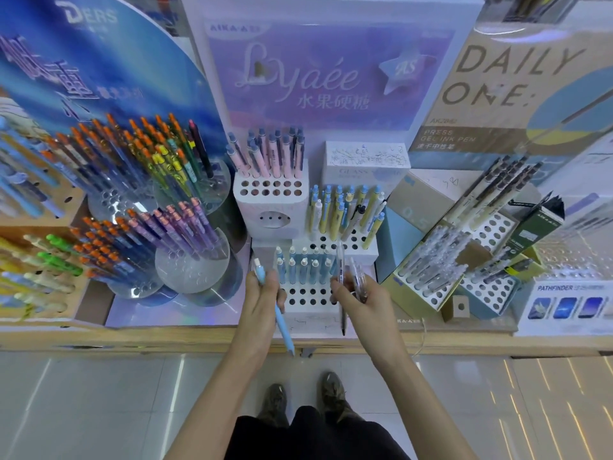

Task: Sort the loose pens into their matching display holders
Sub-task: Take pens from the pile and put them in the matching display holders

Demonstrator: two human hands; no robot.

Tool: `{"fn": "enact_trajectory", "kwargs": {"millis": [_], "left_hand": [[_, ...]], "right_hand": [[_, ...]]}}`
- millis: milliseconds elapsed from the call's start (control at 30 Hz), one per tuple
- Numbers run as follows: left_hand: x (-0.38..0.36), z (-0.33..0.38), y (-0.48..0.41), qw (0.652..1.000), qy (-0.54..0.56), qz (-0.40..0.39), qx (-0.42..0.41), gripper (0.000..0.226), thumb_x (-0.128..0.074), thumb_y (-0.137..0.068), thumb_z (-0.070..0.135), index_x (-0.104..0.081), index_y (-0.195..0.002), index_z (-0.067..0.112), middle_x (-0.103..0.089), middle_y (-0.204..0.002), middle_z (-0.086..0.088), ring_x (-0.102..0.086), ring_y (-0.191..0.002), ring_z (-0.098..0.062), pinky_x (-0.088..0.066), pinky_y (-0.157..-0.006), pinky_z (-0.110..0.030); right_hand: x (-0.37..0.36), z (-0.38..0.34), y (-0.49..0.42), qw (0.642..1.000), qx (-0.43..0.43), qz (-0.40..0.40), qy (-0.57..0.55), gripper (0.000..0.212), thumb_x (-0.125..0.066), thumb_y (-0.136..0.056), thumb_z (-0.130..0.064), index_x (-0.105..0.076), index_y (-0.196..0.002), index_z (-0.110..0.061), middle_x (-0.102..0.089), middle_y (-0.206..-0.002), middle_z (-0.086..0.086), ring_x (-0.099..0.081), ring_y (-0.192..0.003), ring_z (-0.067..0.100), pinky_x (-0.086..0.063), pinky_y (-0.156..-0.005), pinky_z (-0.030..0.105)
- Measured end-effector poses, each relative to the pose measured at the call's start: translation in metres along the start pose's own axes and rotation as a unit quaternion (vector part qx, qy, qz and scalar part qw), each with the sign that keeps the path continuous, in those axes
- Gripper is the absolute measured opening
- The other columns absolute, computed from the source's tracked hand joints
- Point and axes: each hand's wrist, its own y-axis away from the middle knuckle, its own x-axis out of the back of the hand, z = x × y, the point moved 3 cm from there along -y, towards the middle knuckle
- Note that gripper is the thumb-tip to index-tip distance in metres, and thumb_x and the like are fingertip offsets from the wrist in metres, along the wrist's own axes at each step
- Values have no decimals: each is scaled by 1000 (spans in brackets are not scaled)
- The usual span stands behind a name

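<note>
My left hand [262, 300] grips a light blue pen [282, 322] that slants down to the right, its tip past the shelf edge. My right hand [361, 298] holds a small bundle of clear pens [351, 277] and one dark pen [342, 318] hanging down. Both hands hover at the front of a white stepped holder [303, 298]. Its lowest tier carries matching blue pens [300, 268] with open holes in front. Yellow pens [345, 210] fill the middle tier and pink pens [268, 154] the top tier.
Round clear holders with orange-capped pens [132, 167] stand at the left. Slanted trays of clear pens [434, 263] and beige pens [491, 187] sit at the right beside a dark green box [537, 224]. The wooden shelf edge [166, 343] runs in front, with tiled floor below.
</note>
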Motion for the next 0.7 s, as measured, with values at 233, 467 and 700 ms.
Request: {"fn": "enact_trajectory", "kwargs": {"millis": [233, 467, 700], "left_hand": [[11, -3, -6, 980, -169, 4, -107, 21, -39, -98, 32, -59, -96, 30, -37, -97, 4, -45, -80, 10, -35, -82, -4], [12, -2, -18, 927, -316, 20, -201, 19, -37, -101, 15, -49, -94, 3, -44, -77, 8, -41, -62, -4, -35, -60, -11], [17, 1, -22, 909, -358, 50, -207, 16, -38, -101, 12, -50, -91, 8, -43, -75, 2, -45, -66, -10, -36, -62, -11]], "right_hand": [[7, 8, -3, 998, 19, 42, 50, 26, -54, -97, -23, -61, -78, -7, -55, -55, -24, -44, -49, -1, -35, -51, 10], [6, 8, -2, 998, 20, 34, 52, 25, -52, -99, -23, -60, -80, -8, -50, -48, -26, -41, -43, -2, -32, -47, 7], [12, 9, -9, 998, 19, 52, 32, 28, -53, -98, -25, -58, -77, -8, -46, -46, -12, -42, -42, 0, -31, -45, 10]]}}
